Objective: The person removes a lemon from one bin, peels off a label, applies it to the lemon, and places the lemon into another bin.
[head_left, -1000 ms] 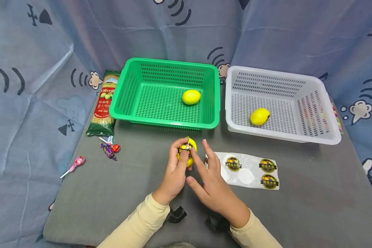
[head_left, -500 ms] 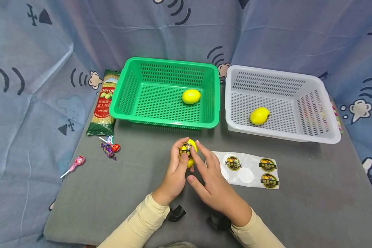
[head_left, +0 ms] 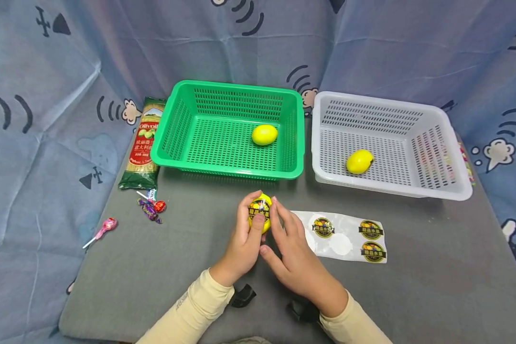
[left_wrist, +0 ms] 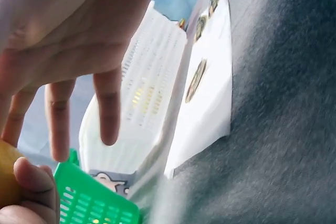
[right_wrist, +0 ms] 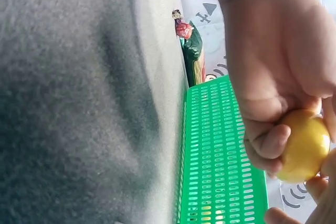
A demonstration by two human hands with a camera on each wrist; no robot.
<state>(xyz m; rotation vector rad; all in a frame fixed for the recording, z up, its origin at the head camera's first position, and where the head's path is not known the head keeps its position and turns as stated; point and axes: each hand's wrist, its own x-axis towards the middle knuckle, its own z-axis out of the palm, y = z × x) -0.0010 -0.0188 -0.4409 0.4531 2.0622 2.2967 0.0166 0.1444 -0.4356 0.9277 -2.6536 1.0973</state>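
Note:
My left hand [head_left: 241,241] grips a yellow lemon [head_left: 266,226] above the table, its thumb lying over the front. On the lemon's upper face sits a round black-and-gold sticker [head_left: 259,208]. The right hand [head_left: 298,255] is at the lemon's right side, fingers extended, with fingertips touching it or very near. From below, the right wrist view shows the left fingers curled round the lemon [right_wrist: 304,148]. Just right of the hands lies a white sticker sheet [head_left: 348,258], bearing several round stickers and bare white circles.
A green basket [head_left: 228,169] with one lemon [head_left: 264,135] stands at the back. Right of it, a white basket [head_left: 391,188] holds another lemon [head_left: 359,161]. A spaghetti pack [head_left: 143,148] leans by the green basket, near wrapped candies [head_left: 150,209] and a pink lollipop [head_left: 109,224].
The right fingers have shifted from the sticker's face to the lemon's right edge, leaving more of the sticker visible. The left hand has turned the lemon slightly. Baskets and sheet stay put.

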